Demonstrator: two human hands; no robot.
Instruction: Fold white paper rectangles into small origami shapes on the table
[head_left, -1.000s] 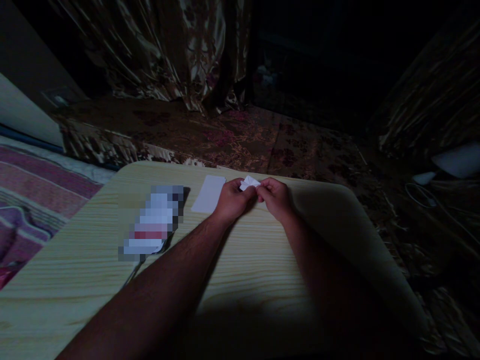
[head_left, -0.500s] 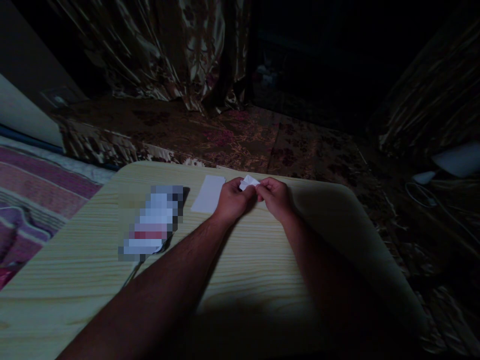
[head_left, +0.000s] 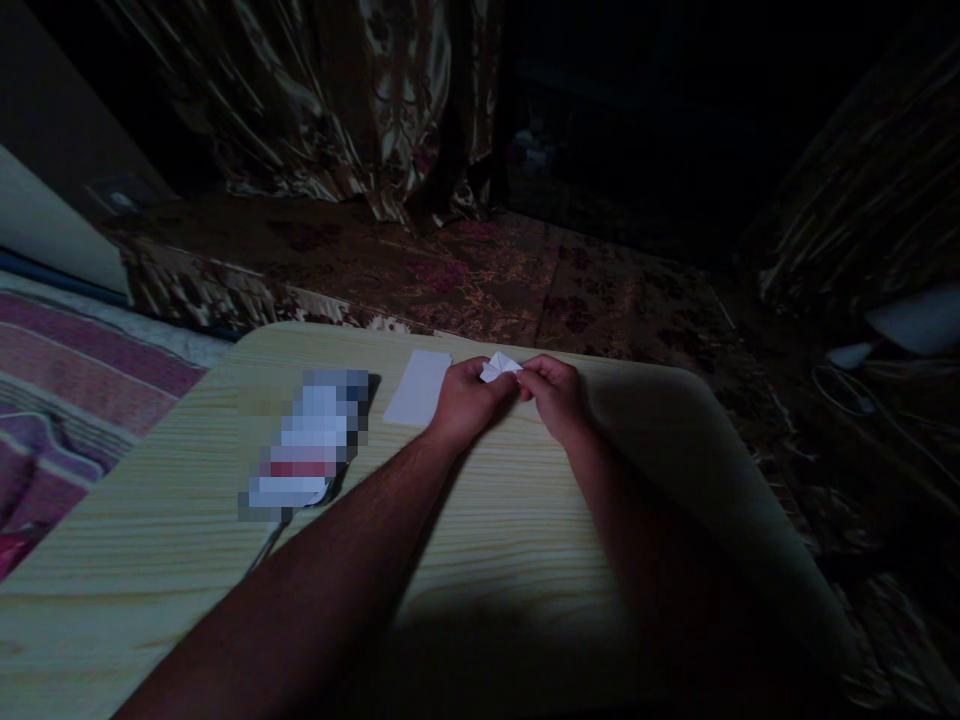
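Near the far edge of the pale wooden table, a small piece of folded white paper (head_left: 501, 365) sits between my two hands. My left hand (head_left: 469, 398) is closed on its left side, thumb laid across the front. My right hand (head_left: 553, 392) pinches at its right edge, fingertips close to the left thumb. Creases and pointed flaps show on the paper's upper part; my fingers hide its lower part. Just left of my left hand lies a flat white stack or sheet of paper (head_left: 417, 386).
A blurred-out device with a cable (head_left: 311, 440) lies on the left of the wooden table (head_left: 495, 530). Striped bedding (head_left: 67, 380) is at the left. Patterned curtains (head_left: 405, 100) hang behind a cloth-covered ledge (head_left: 480, 270). A white lamp-like object with a cord (head_left: 915, 320) stands at right.
The left hand and folded paper have barely shifted. My right hand has moved very slightly to the right, and a bit more of the paper's front shows.
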